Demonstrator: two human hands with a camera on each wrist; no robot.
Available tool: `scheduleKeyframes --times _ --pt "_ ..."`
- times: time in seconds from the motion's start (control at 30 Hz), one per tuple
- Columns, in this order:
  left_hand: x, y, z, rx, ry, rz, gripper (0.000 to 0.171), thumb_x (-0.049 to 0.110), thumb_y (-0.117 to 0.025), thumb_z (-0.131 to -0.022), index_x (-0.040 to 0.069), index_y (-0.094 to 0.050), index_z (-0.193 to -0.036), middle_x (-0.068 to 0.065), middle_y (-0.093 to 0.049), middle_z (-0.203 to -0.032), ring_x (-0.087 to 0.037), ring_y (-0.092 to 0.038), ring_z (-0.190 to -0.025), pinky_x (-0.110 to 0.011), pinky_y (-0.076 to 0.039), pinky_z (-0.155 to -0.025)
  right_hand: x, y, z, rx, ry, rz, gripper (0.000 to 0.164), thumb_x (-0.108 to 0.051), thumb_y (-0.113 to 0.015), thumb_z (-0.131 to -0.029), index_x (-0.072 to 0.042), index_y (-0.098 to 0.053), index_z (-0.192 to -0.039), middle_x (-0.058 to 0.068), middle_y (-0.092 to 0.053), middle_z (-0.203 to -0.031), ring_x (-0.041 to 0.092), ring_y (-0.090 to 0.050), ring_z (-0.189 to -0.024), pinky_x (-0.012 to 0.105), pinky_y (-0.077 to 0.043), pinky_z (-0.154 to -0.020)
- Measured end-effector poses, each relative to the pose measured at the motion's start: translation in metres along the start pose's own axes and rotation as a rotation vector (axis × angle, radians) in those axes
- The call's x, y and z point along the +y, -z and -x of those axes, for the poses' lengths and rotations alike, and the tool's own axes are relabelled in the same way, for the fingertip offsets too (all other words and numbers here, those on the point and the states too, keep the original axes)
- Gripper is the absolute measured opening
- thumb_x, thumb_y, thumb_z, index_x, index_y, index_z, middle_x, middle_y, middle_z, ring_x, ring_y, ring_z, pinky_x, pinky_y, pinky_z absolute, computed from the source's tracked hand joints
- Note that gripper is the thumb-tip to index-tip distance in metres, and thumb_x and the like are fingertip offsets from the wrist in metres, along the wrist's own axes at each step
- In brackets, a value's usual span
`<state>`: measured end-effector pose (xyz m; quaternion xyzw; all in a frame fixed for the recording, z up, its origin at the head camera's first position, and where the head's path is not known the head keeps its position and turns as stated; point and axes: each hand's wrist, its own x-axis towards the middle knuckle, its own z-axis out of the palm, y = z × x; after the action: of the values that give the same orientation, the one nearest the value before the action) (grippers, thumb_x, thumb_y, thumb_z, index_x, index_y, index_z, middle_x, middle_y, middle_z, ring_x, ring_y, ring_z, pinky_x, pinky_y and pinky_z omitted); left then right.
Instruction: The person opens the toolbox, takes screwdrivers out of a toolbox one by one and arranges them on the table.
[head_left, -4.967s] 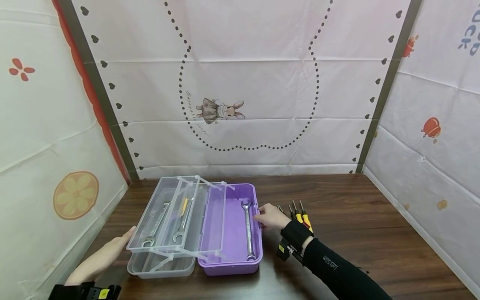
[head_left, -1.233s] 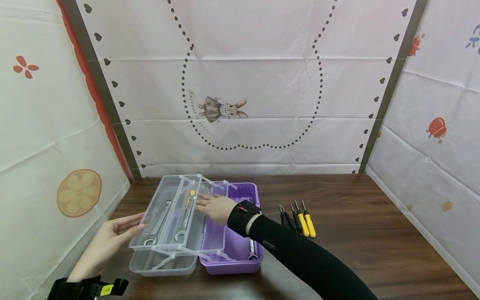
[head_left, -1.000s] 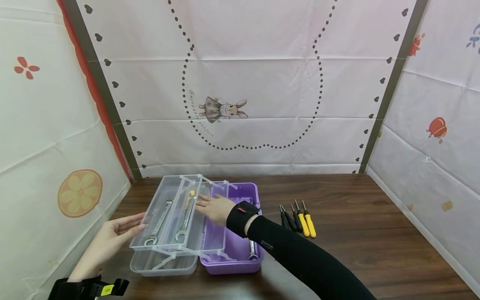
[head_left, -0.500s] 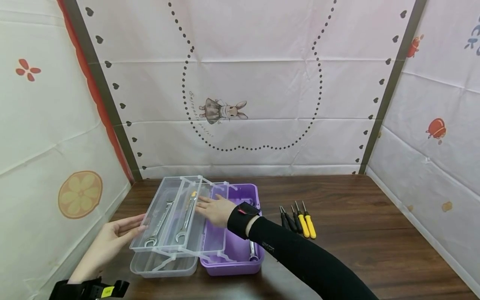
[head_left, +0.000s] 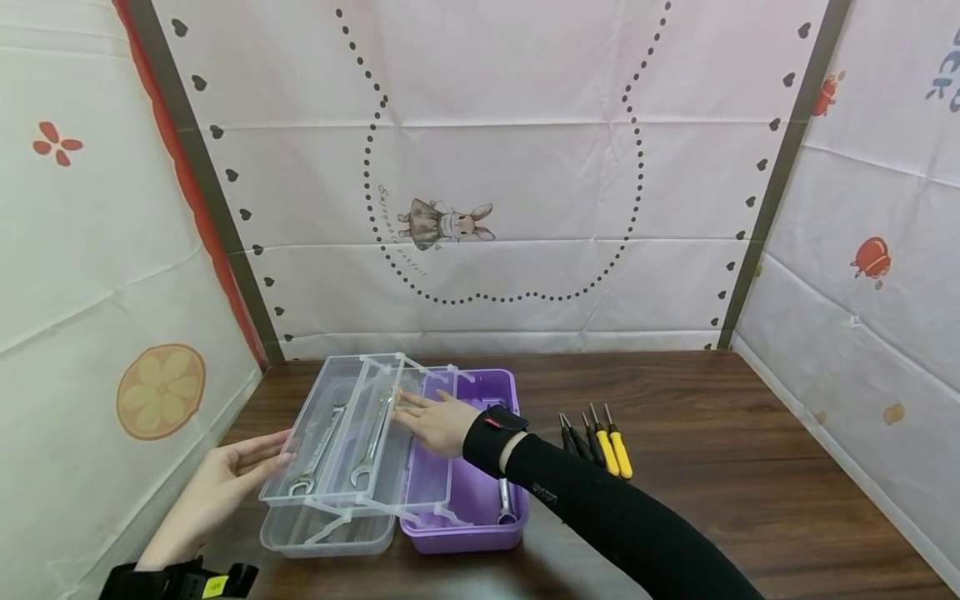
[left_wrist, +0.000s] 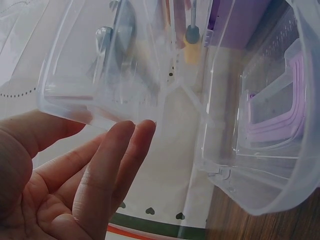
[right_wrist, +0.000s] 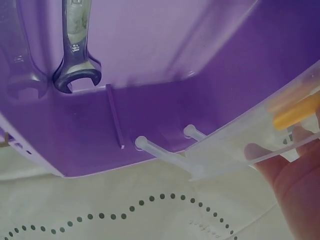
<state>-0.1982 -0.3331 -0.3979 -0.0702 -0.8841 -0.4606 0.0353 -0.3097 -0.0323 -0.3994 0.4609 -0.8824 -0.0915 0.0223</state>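
Note:
At the left, a clear stacked tray [head_left: 315,367] holds two wrenches, one long wrench [head_left: 318,450] in its outer compartment and a second wrench [head_left: 367,458] in the inner one. My left hand [head_left: 213,483] touches the tray's left edge, fingers nearly straight and fingertips at its corner. Over the inner rim reaches my right hand [head_left: 438,421], fingers spread, their tips inside the tray. Right by them in the right wrist view lies a yellow-handled screwdriver [right_wrist: 297,112], seen through the plastic and mostly hidden by my hand in the head view.
A purple box [head_left: 465,542] is linked to the tray by clear hinge arms. It contains a wrench [head_left: 506,500], partly under my right wrist. Several screwdrivers with black or yellow handles [head_left: 621,454] lie on the brown table [head_left: 712,467] to the right. Printed cloth walls surround the table.
Since five seconds ago, my right hand has moved left from the purple box's right side into the tray. My left hand has come to its edge. The yellow handle has shifted right towards my right fingertips.

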Motion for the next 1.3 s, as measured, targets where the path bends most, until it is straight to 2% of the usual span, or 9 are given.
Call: scheduleKeyframes --times 0.27,0.7,0.93,1.17,1.3 --pt "0.001 0.0 0.001 0.004 -0.001 -0.004 0.053 0.025 -0.06 -0.1 -0.008 -0.049 -0.139 -0.029 -0.058 -0.134 0.012 -0.06 -0.1 -0.013 -0.053 -0.078 -0.002 0.003 0.0 -0.003 0.001 0.055 0.053 -0.026 -0.042 -0.104 -0.024 -0.032 -0.156 -0.007 -0.025 -0.164 0.013 -0.017 -0.153 0.048 -0.033 -0.118" --pt "-0.001 -0.001 0.002 0.012 -0.031 -0.004 0.05 0.023 -0.059 -0.1 -0.009 -0.051 -0.138 -0.029 -0.059 -0.132 0.012 -0.06 -0.1 -0.012 -0.053 -0.078 0.004 -0.003 0.0 0.047 0.019 -0.068 0.055 -0.017 -0.052 -0.099 -0.02 -0.038 -0.152 -0.002 -0.036 -0.16 0.018 -0.022 -0.152 0.05 -0.036 -0.116" --pt "0.0 -0.001 0.001 0.007 -0.014 -0.007 0.052 0.025 -0.059 -0.1 -0.008 -0.05 -0.139 -0.029 -0.059 -0.133 0.012 -0.06 -0.1 -0.013 -0.053 -0.078 0.004 0.002 0.003 0.057 0.038 -0.038 0.056 -0.018 -0.054 -0.099 -0.019 -0.038 -0.153 -0.002 -0.036 -0.16 0.018 -0.026 -0.151 0.046 -0.038 -0.115" --pt "0.0 -0.001 0.0 0.005 -0.002 0.001 0.053 0.025 -0.059 -0.1 -0.008 -0.049 -0.14 -0.028 -0.059 -0.133 0.011 -0.061 -0.1 -0.013 -0.053 -0.078 0.007 0.004 0.004 0.167 0.083 -0.009 0.052 -0.01 -0.057 -0.094 -0.011 -0.05 -0.145 0.004 -0.048 -0.151 0.022 -0.036 -0.147 0.035 -0.035 -0.117" --pt "0.0 -0.001 0.0 0.004 0.009 0.001 0.053 0.026 -0.059 -0.1 -0.008 -0.049 -0.14 -0.028 -0.059 -0.133 0.011 -0.061 -0.1 -0.013 -0.053 -0.078 0.009 0.004 0.004 0.162 0.071 -0.061 0.053 -0.007 -0.058 -0.093 -0.011 -0.049 -0.145 0.005 -0.049 -0.151 0.022 -0.037 -0.146 0.034 -0.035 -0.117"
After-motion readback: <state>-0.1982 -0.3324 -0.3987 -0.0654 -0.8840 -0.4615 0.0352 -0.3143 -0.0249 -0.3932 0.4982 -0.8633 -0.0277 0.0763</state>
